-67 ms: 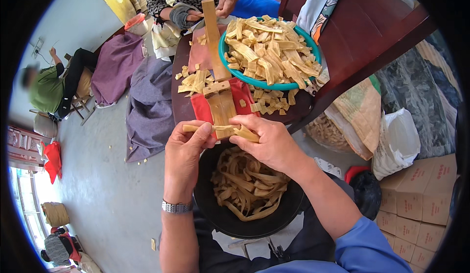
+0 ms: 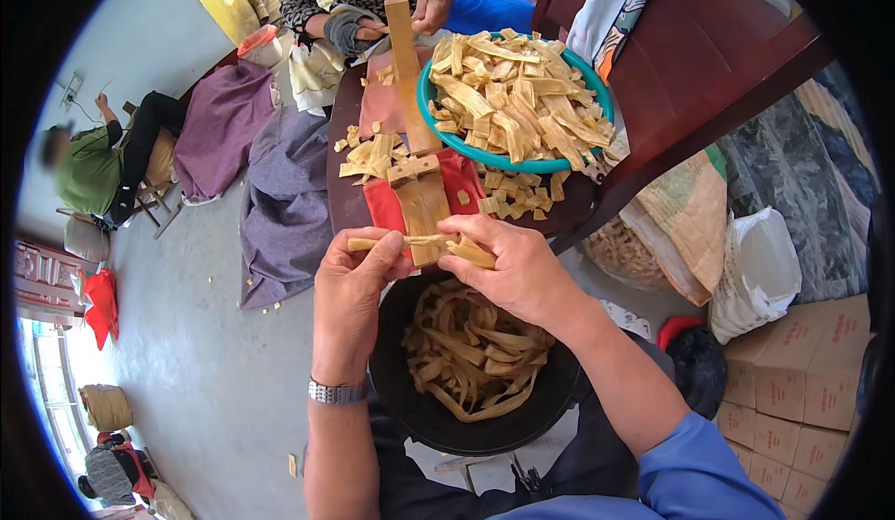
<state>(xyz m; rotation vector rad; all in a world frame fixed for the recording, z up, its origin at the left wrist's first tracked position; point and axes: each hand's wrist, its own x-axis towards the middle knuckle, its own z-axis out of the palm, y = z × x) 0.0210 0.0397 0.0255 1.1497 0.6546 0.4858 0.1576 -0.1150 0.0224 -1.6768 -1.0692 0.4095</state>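
My left hand [image 2: 356,276], its wrist in a metal watch band, pinches one end of a tan fibrous strip [image 2: 425,240]. My right hand [image 2: 524,266] grips the strip's other end, where it looks folded or bunched. The strip stretches between them above the lower end of a wooden board [image 2: 422,205], which lies on red cloth [image 2: 380,205] with a crosspiece on it. Right below my hands, a black bucket [image 2: 384,380] holds long, limp, tan strips [image 2: 480,352]. What the strips are made of I cannot tell.
A teal basin [image 2: 606,101] heaped with flat cut strips sits on the dark table [image 2: 347,194], beside loose pieces. Across it, a co-worker's hands [image 2: 429,12] work by an upright wooden board [image 2: 401,63]. A dark red chair [image 2: 690,73] and stacked cartons [image 2: 792,362] are at right.
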